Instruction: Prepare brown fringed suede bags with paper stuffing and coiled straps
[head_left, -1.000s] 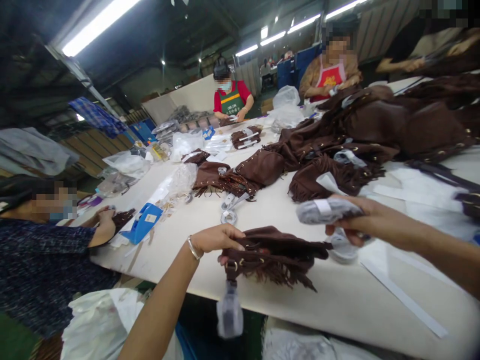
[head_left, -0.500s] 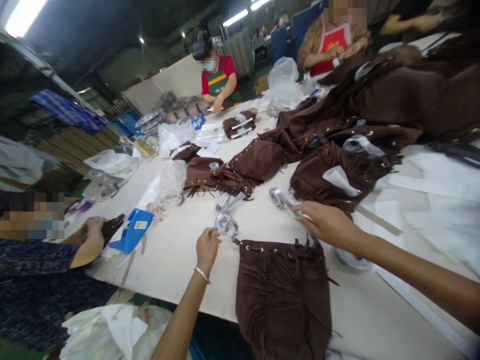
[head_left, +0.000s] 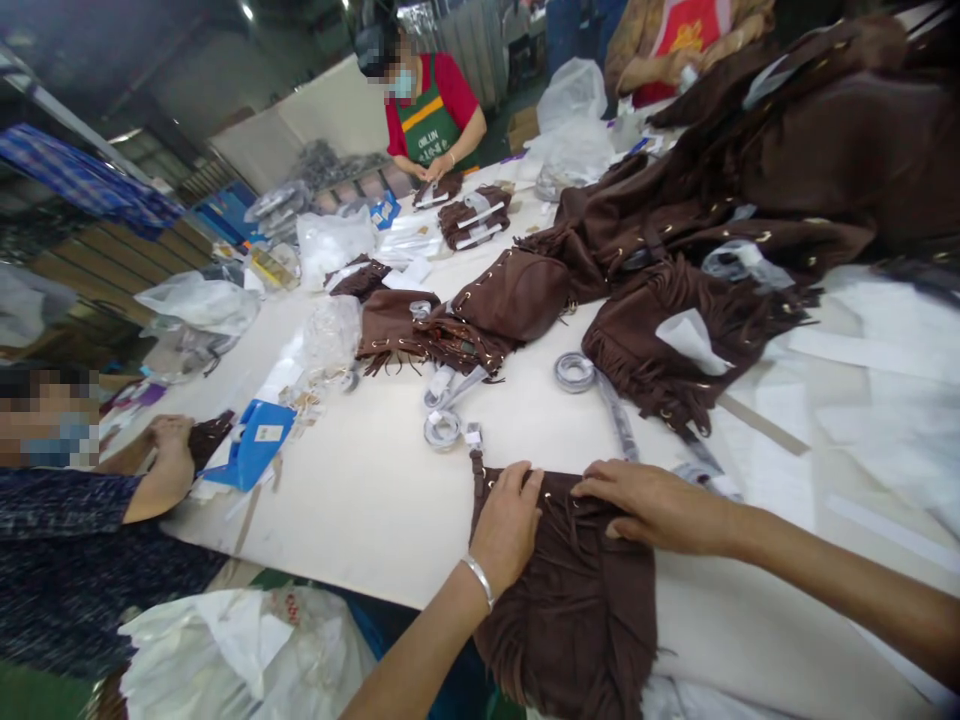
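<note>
In the head view, a long work table [head_left: 352,500] with a pale, cream-coloured top is seen running from the near edge toward the far end of a dim workshop hall. A brown fringed bag [head_left: 577,600] is laid flat on the near part of the table, with its lower portion hanging over the near edge.

The left hand [head_left: 508,520] is placed palm down on the upper left corner of the bag, fingers extended; nothing is grasped. The right hand [head_left: 652,505] is laid flat just beside it on the bag's upper edge, fingers likewise extended and nothing enclosed. A metal bangle [head_left: 478,580] is worn on the left wrist. A wrapped strap [head_left: 474,455] is attached at the bag's upper left corner and is directed toward a coiled roll [head_left: 442,428] just beyond it.

Farther along the surface, a second coil [head_left: 574,370] is located beside a fringed piece [head_left: 652,350]. A heap of brown bags [head_left: 787,170] is stacked on the right side. Clear plastic bags [head_left: 199,300] and a blue carton [head_left: 253,455] are set along the left side. A co-worker's hand [head_left: 169,440] is rested at the left edge, near the blue carton.

At the far end, a person in a red shirt and green apron [head_left: 431,105] is stationed at the table. A blue checked cloth [head_left: 90,180] is hung at the left of the room.
</note>
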